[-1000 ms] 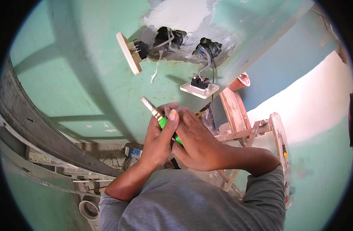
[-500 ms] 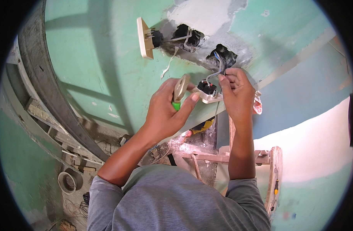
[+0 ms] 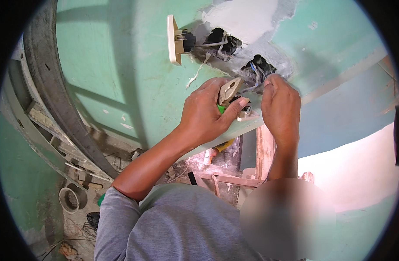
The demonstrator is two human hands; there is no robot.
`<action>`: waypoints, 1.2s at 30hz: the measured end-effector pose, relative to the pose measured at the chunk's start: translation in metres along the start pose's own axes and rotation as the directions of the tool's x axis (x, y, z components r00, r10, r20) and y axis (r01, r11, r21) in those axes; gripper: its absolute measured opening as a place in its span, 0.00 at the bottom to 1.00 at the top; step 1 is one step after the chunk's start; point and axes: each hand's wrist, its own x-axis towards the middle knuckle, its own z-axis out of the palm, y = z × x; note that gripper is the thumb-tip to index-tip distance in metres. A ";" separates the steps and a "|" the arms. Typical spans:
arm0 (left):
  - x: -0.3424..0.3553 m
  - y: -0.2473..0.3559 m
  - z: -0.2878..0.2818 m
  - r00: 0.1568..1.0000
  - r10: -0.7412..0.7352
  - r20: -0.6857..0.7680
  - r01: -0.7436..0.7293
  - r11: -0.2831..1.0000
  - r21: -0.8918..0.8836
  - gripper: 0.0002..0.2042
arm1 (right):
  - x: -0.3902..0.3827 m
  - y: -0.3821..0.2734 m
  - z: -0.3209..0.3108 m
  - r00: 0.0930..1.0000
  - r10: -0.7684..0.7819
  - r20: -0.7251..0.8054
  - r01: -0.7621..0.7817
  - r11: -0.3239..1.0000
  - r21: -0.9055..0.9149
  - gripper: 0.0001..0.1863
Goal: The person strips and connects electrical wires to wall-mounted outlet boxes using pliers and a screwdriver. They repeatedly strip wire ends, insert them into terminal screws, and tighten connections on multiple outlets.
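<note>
Socket (image 3: pixel 252 116) partly behind left hand (image 3: pixel 204 108)

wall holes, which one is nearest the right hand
The right-hand hole, with the blue wire, is nearest the right hand; the left hole lies farther up and left.

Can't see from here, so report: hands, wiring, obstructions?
Left hand holding green-handled pliers, partly covering lower wall plate. Right hand beside lower wall hole, grip hidden. Gray cable exposed.

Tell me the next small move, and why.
Probably steady the grey insulated cable with the right hand: its fingers are by the jagged dark wall hole where the cable emerges, while the left hand holds the metal, green-handled pliers.
</note>
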 end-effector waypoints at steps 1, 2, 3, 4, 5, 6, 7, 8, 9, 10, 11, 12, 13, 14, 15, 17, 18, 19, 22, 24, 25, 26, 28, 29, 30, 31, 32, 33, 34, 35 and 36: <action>0.000 0.000 0.001 1.000 -0.026 0.015 0.026 1.000 -0.006 0.20 | 0.003 0.001 -0.002 0.999 -0.020 0.029 0.021 1.000 -0.015 0.06; 0.001 0.000 0.003 1.000 -0.024 0.019 0.025 0.999 -0.025 0.20 | 0.005 0.002 -0.005 0.998 -0.036 0.059 0.038 0.999 -0.030 0.06; 0.002 0.000 0.004 0.999 -0.023 0.023 0.024 0.999 -0.044 0.20 | 0.007 0.003 -0.007 0.995 -0.051 0.089 0.055 0.997 -0.045 0.06; 0.002 0.000 0.006 0.999 -0.021 0.027 0.023 0.998 -0.063 0.20 | 0.007 0.003 -0.006 0.994 -0.054 0.094 0.057 0.998 -0.030 0.06; 0.003 0.000 0.007 0.999 -0.011 0.032 0.013 0.998 -0.056 0.20 | 0.006 0.003 -0.005 0.994 -0.054 0.098 0.055 0.998 -0.014 0.05; 0.004 0.000 0.009 0.999 -0.001 0.037 0.003 0.999 -0.049 0.20 | 0.004 0.002 -0.003 0.993 -0.054 0.101 0.054 0.999 0.001 0.05; 0.005 -0.001 0.010 0.999 0.008 0.041 -0.007 0.999 -0.041 0.20 | 0.002 0.001 0.002 0.993 -0.045 0.113 0.046 0.999 -0.005 0.05; 0.006 -0.001 0.010 0.999 -0.003 0.046 0.006 0.998 -0.060 0.19 | -0.002 0.000 0.009 0.992 -0.038 0.124 0.039 0.999 -0.009 0.05; 0.006 -0.002 0.011 0.999 -0.014 0.051 0.018 0.997 -0.078 0.19 | -0.004 0.000 0.013 0.990 -0.031 0.134 0.033 0.999 -0.013 0.05; 0.006 -0.002 0.011 0.998 -0.025 0.056 0.030 0.995 -0.096 0.18 | -0.003 0.002 0.012 0.996 -0.039 0.075 0.040 0.999 -0.021 0.04; 0.005 -0.002 0.011 0.997 -0.049 0.061 0.057 0.987 -0.150 0.18 | -0.002 0.004 0.011 0.999 -0.045 0.014 0.046 0.999 -0.028 0.04; 0.005 -0.002 0.010 0.995 -0.072 0.068 0.085 0.975 -0.204 0.19 | -0.001 0.006 0.010 0.998 -0.052 -0.046 0.051 0.998 -0.035 0.03; 0.005 -0.002 0.010 0.993 -0.096 0.075 0.112 0.960 -0.256 0.20 | -0.003 0.005 0.012 0.997 -0.065 -0.033 0.062 0.995 -0.072 0.04; 0.005 -0.002 0.006 0.987 -0.127 0.103 0.152 0.943 -0.295 0.19 | -0.006 0.003 0.017 0.997 -0.079 -0.019 0.077 0.992 -0.105 0.04; 0.006 -0.001 0.002 0.979 -0.156 0.132 0.192 0.924 -0.332 0.19 | -0.007 0.002 0.020 0.996 -0.093 -0.004 0.092 0.986 -0.136 0.04; 0.006 -0.003 -0.004 0.972 -0.183 0.146 0.225 0.905 -0.360 0.18 | -0.007 0.002 0.019 0.998 -0.060 0.021 0.062 0.987 -0.145 0.06; 0.006 -0.005 -0.006 0.975 -0.183 0.130 0.218 0.910 -0.354 0.17 | -0.006 0.001 0.018 0.998 -0.045 0.033 0.049 0.987 -0.152 0.07; 0.005 -0.006 -0.009 0.977 -0.182 0.113 0.211 0.914 -0.346 0.17 | -0.004 -0.003 0.013 1.000 0.000 0.025 0.003 0.990 -0.144 0.08; 0.004 -0.011 -0.021 0.970 -0.212 0.120 0.238 0.929 -0.285 0.15 | -0.001 -0.011 0.006 0.999 0.041 -0.024 -0.043 0.994 -0.101 0.10; 0.003 -0.007 -0.029 0.968 -0.235 0.091 0.251 0.933 -0.258 0.17 | -0.003 0.000 0.018 0.994 -0.068 -0.087 0.063 0.996 -0.060 0.11; 0.003 -0.006 -0.032 0.966 -0.246 0.076 0.257 0.935 -0.245 0.17 | -0.002 0.002 0.020 0.993 -0.068 -0.093 0.062 0.996 -0.071 0.11; 0.003 -0.009 -0.035 0.967 -0.246 0.069 0.255 0.937 -0.238 0.17 | -0.001 0.003 0.022 0.993 -0.073 -0.097 0.065 0.995 -0.082 0.11; 0.001 -0.016 -0.037 0.968 -0.245 0.055 0.251 0.941 -0.226 0.18 | 0.005 0.002 0.025 0.998 -0.045 -0.045 0.037 0.987 -0.159 0.12; 0.001 -0.018 -0.037 0.967 -0.251 0.053 0.256 0.939 -0.230 0.18 | 0.011 -0.001 0.027 1.000 -0.007 0.008 0.009 0.974 -0.226 0.12; -0.001 -0.020 -0.038 0.965 -0.256 0.051 0.261 0.936 -0.235 0.18 | 0.015 -0.004 0.027 0.998 0.034 0.059 -0.016 0.956 -0.294 0.13; -0.001 -0.021 -0.038 0.964 -0.261 0.051 0.265 0.934 -0.240 0.18 | 0.018 -0.006 0.027 0.998 0.023 0.064 -0.002 0.948 -0.317 0.14; -0.002 -0.023 -0.038 0.960 -0.275 0.056 0.280 0.926 -0.252 0.18 | 0.020 -0.009 0.025 0.997 0.013 0.074 0.013 0.940 -0.341 0.14; -0.002 -0.024 -0.038 0.955 -0.289 0.062 0.295 0.919 -0.263 0.18 | 0.021 -0.010 0.024 0.997 0.003 0.083 0.028 0.930 -0.365 0.15; -0.003 -0.025 -0.037 0.951 -0.303 0.068 0.310 0.911 -0.274 0.18 | 0.022 -0.010 0.026 0.998 0.002 0.070 0.024 0.934 -0.357 0.14; -0.004 -0.025 -0.037 0.952 -0.298 0.072 0.306 0.909 -0.283 0.18 | 0.023 -0.009 0.028 0.998 0.000 0.055 0.019 0.936 -0.352 0.13; -0.004 -0.025 -0.036 0.953 -0.293 0.075 0.302 0.908 -0.292 0.18 | 0.022 -0.008 0.028 0.999 -0.001 0.040 0.015 0.938 -0.347 0.13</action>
